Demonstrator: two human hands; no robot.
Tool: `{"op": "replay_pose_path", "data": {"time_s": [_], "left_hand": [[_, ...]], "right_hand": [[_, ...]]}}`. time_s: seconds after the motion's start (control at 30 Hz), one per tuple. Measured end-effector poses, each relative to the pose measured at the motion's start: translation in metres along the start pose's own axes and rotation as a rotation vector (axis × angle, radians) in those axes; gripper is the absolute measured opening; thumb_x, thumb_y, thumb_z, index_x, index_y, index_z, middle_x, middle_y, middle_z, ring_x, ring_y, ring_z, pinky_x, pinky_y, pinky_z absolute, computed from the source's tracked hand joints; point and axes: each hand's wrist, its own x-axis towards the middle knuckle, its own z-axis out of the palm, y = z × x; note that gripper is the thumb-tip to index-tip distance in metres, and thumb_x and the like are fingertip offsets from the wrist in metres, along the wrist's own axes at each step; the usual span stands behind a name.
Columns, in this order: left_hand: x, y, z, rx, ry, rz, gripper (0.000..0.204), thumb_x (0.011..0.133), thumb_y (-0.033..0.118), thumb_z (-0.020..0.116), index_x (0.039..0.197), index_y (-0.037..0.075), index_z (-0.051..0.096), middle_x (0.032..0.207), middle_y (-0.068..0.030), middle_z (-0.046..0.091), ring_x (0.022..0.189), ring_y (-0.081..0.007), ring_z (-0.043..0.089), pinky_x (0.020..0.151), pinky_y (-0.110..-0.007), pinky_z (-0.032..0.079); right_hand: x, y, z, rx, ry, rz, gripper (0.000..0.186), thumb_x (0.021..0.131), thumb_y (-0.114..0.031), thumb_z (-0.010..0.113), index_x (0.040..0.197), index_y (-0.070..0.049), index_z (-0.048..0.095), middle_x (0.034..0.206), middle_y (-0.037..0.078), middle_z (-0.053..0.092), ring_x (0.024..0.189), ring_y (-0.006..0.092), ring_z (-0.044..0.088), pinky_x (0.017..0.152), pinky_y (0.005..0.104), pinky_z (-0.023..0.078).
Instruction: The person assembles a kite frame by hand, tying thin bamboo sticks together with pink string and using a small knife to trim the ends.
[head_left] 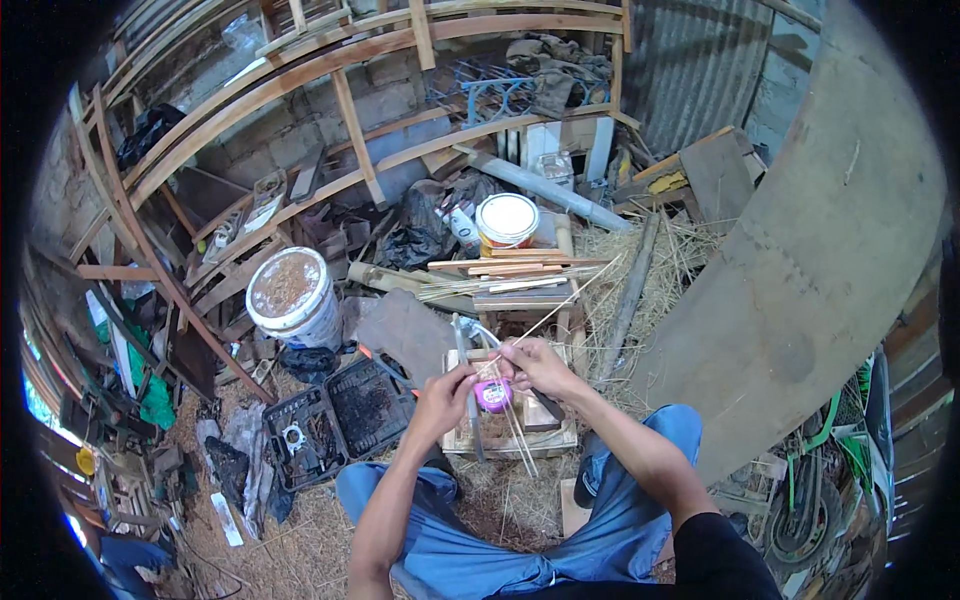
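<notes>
Both of my hands meet above a low wooden stand [459, 437] between my knees. My left hand [447, 397] is closed, its fingertips pinching the near end of a thin pale strip. That strip [575, 297] slants up and away to the right, and my right hand [535, 367] pinches it a little farther along. More thin strips [518, 432] hang below my hands across the stand. A round purple object [492, 396] with a pale label sits just under my fingers; its kind is unclear. Beside my left hand lies a long narrow grey bar [474, 425].
Beyond the stand, a small wooden bench [520, 299] carries a stack of wood strips. A white bucket [290, 290] and an open black tool case [340, 420] are at left. A large board [800, 260] leans at right, near a motorbike [805, 500]. Straw covers the floor.
</notes>
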Motion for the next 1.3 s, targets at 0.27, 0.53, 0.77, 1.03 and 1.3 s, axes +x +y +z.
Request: {"op": "replay_pose_path", "data": {"time_s": [0.27, 0.53, 0.77, 1.03, 1.3], "left_hand": [[-0.007, -0.009, 0.003, 0.110, 0.029, 0.040, 0.013, 0.088, 0.011, 0.060, 0.092, -0.001, 0.063, 0.072, -0.0175, 0.063, 0.060, -0.0226, 0.063, 0.057, -0.030, 0.046], [-0.006, -0.025, -0.029, 0.085, -0.011, 0.000, 0.014, 0.087, 0.014, 0.059, 0.090, 0.001, 0.063, 0.065, -0.0172, 0.060, 0.056, -0.0248, 0.060, 0.055, -0.033, 0.044], [-0.015, -0.075, -0.041, 0.018, 0.106, -0.193, 0.015, 0.090, 0.014, 0.055, 0.092, 0.000, 0.062, 0.069, -0.0122, 0.061, 0.062, -0.0134, 0.055, 0.059, -0.028, 0.044], [0.037, -0.052, 0.013, -0.188, 0.096, -0.084, 0.020, 0.092, 0.016, 0.054, 0.099, 0.000, 0.061, 0.073, -0.0086, 0.062, 0.067, -0.0111, 0.055, 0.062, -0.029, 0.044], [0.028, 0.017, 0.009, -0.133, 0.085, -0.098, 0.013, 0.088, 0.008, 0.057, 0.094, 0.001, 0.066, 0.076, -0.0166, 0.063, 0.061, -0.0201, 0.060, 0.058, -0.034, 0.046]], "right_hand": [[-0.009, -0.019, -0.058, 0.148, 0.141, 0.014, 0.038, 0.095, -0.032, 0.053, 0.102, 0.005, 0.056, 0.066, -0.002, 0.046, 0.050, 0.0030, 0.034, 0.042, 0.0175, 0.026], [-0.035, -0.040, -0.139, 0.174, 0.378, -0.079, 0.032, 0.096, -0.025, 0.051, 0.102, 0.006, 0.058, 0.066, -0.002, 0.048, 0.049, 0.0027, 0.035, 0.041, 0.0168, 0.027], [-0.053, -0.060, -0.143, 0.122, 0.736, -0.111, 0.033, 0.098, -0.029, 0.045, 0.091, 0.000, 0.059, 0.063, -0.003, 0.047, 0.047, 0.0028, 0.034, 0.040, 0.0186, 0.028], [-0.013, -0.027, -0.010, -0.286, 0.050, 0.070, 0.056, 0.096, -0.036, 0.046, 0.139, -0.005, 0.030, 0.074, 0.000, 0.052, 0.062, 0.0085, 0.048, 0.056, 0.0233, 0.041], [0.005, -0.028, -0.002, 0.166, 0.045, 0.042, 0.031, 0.099, -0.030, 0.043, 0.114, -0.005, 0.054, 0.063, -0.007, 0.041, 0.051, 0.0022, 0.035, 0.042, 0.0176, 0.030]]}}
